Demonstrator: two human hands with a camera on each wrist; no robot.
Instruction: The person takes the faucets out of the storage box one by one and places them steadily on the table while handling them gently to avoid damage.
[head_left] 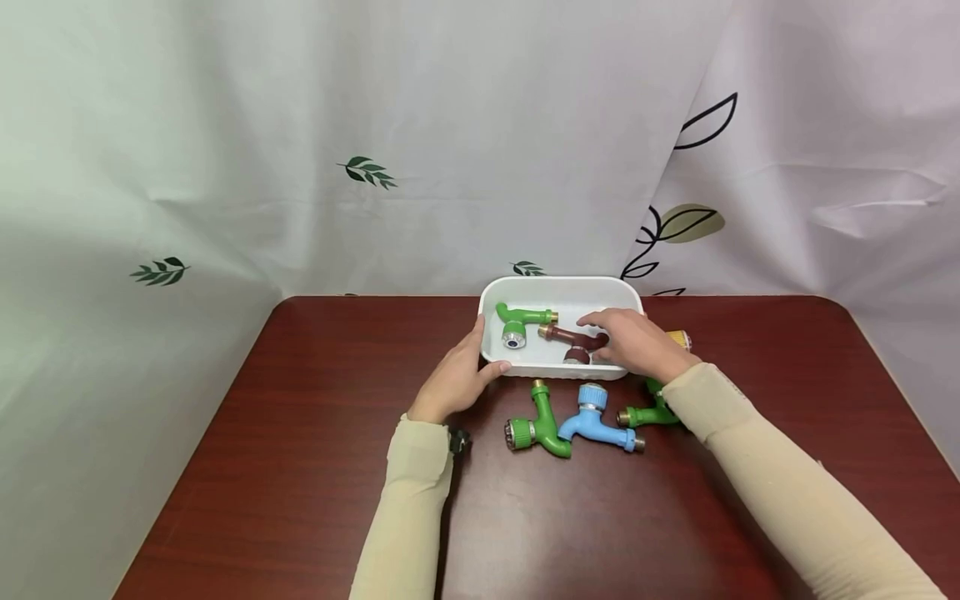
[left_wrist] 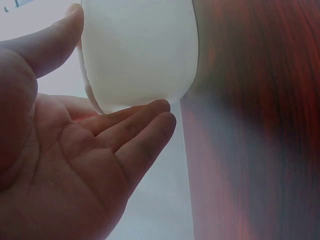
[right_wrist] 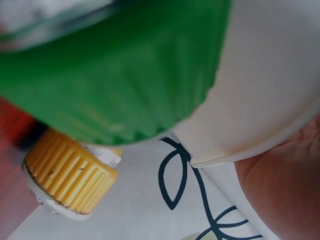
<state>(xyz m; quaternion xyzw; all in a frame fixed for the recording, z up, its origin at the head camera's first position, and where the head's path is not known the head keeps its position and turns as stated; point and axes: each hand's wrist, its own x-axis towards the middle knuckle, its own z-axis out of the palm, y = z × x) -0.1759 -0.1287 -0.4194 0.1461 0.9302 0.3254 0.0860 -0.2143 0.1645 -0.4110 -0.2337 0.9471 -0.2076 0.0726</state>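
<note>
A white plastic tub [head_left: 558, 371] sits at the table's far edge. My left hand [head_left: 456, 377] rests against its left end, fingers nearly straight along the wall and thumb by the front rim; the left wrist view shows the fingertips [left_wrist: 159, 106] touching the wall. Inside the tub lie a green tap [head_left: 517, 317] and a brown tap [head_left: 573, 337]. Over the tub's right side, my right hand [head_left: 637, 340] reaches in, its index finger and thumb spread apart around the brown tap's spout end. Its palm side shows only partly in the right wrist view, beyond the tub's rim.
In front of the tub lie another green tap [head_left: 546, 425] and a blue tap [head_left: 594, 423]. A third green tap [head_left: 643, 414] is partly under my right wrist. Beyond it shows a yellow tap handle [right_wrist: 70, 172]. A patterned white curtain [head_left: 480, 167] hangs behind the dark red table [head_left: 300, 467].
</note>
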